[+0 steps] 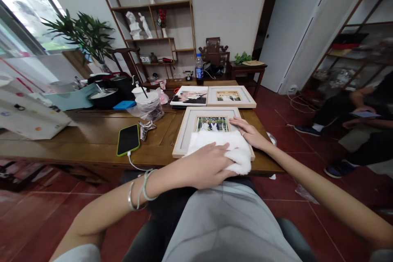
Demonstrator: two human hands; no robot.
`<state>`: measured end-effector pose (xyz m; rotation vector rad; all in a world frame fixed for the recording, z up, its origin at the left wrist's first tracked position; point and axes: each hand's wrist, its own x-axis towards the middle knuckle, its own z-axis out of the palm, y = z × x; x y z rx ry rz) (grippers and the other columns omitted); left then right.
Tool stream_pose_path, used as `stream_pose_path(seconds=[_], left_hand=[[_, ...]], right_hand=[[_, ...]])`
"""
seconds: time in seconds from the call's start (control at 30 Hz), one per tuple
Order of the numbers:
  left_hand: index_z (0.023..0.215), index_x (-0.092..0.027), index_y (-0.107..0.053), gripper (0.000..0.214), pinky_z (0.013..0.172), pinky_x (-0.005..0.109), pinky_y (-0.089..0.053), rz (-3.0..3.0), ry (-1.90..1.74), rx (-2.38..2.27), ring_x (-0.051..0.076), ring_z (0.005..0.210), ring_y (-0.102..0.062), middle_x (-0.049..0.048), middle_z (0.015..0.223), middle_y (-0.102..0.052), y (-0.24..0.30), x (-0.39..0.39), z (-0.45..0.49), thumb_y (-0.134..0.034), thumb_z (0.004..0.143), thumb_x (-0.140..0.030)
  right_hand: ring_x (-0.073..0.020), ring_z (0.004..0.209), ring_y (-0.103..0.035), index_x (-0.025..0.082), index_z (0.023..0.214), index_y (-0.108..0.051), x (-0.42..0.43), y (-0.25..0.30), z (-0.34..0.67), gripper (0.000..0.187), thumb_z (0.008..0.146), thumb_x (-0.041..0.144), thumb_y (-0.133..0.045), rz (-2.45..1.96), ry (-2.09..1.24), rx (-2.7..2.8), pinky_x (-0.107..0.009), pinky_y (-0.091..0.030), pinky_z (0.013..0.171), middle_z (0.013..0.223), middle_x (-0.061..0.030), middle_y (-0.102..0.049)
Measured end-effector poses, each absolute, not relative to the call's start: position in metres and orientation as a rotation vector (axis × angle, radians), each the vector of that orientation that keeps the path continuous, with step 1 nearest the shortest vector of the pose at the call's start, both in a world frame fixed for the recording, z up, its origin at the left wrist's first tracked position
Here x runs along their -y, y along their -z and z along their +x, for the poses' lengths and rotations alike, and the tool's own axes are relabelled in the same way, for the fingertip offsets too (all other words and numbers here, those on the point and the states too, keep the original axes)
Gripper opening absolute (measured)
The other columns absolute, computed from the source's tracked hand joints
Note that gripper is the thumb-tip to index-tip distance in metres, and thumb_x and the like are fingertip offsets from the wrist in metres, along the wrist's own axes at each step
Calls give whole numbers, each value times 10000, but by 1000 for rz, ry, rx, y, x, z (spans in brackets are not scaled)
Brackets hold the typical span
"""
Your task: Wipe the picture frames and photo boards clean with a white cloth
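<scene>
A light wooden picture frame (pixel 188 125) with a photo lies flat on the wooden table (pixel 92 139) in front of me. A white cloth (pixel 236 147) covers the frame's near part. My left hand (pixel 205 166) lies on the cloth with its fingers laid flat across it, pressing it onto the frame. My right hand (pixel 248 131) rests flat on the frame's right side, fingers stretched out, steadying it. Bracelets ring my left wrist.
Behind lie a second frame (pixel 231 96) and a loose photo print (pixel 190 95). A phone in a green case (pixel 128 139) with a cable, a hair clip, a bagged cup (pixel 147 104), pots and a cola bottle (pixel 199 69) stand left and back. Another person sits at far right.
</scene>
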<state>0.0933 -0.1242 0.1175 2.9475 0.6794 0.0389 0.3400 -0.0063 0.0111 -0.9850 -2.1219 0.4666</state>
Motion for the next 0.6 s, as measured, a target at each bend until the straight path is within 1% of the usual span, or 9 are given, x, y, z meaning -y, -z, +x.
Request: stream_pose_path(seconds=[0.1,0.2,0.33,0.43,0.5,0.6], left_hand=[[1033,-197,-631,323,1041,458,-298,2960,-118,-756,264,1334,-313,97,1281,-544,-106,121,103,-340,950,-311],[1040,-183,-623,347,1018,491,-307,2948,-134,-817,289,1325,-325,119,1233,-576,-95,108,114,-319,954,-324],[1008,-154,-623,419,986,494,-339,2916,-82,-892,319,1304,-348,148,1191,-594,-94,97,123,-268,963,-373],[1044,-163,-615,426,974,477,-363,2910,-7,-970,305,1272,-395,146,1205,-583,-96,87,125,-267,961,-394],[1099,-173,-599,409,963,518,-363,2892,60,-1112,319,1275,-384,149,1270,-537,-94,73,124,-282,956,-389],[1182,-177,-568,369,954,632,-302,2891,102,-1402,375,1326,-272,157,1421,-371,-85,39,120,-326,944,-320]], right_hand=[[-230,1329,-345,263,1230,-568,2,-10,341,399,843,259,-473,-992,-498,2098,-474,-235,1116,1341,-51,-515],[-237,1315,-368,247,1198,-601,-2,-12,337,387,829,232,-486,-1071,-559,2054,-466,-249,1110,1308,-65,-545],[-242,1292,-401,240,1152,-636,-4,-16,330,360,824,211,-489,-1169,-587,1979,-465,-262,1101,1275,-72,-573],[-227,1290,-401,239,1167,-624,-5,-14,329,374,825,196,-478,-1126,-560,1969,-459,-261,1102,1292,-61,-561],[-215,1295,-393,247,1178,-614,-4,-11,330,407,810,155,-469,-1083,-534,1983,-459,-249,1109,1296,-46,-559],[-212,1305,-380,253,1182,-611,-5,-5,332,454,782,104,-455,-1064,-506,1991,-465,-249,1111,1296,-38,-556]])
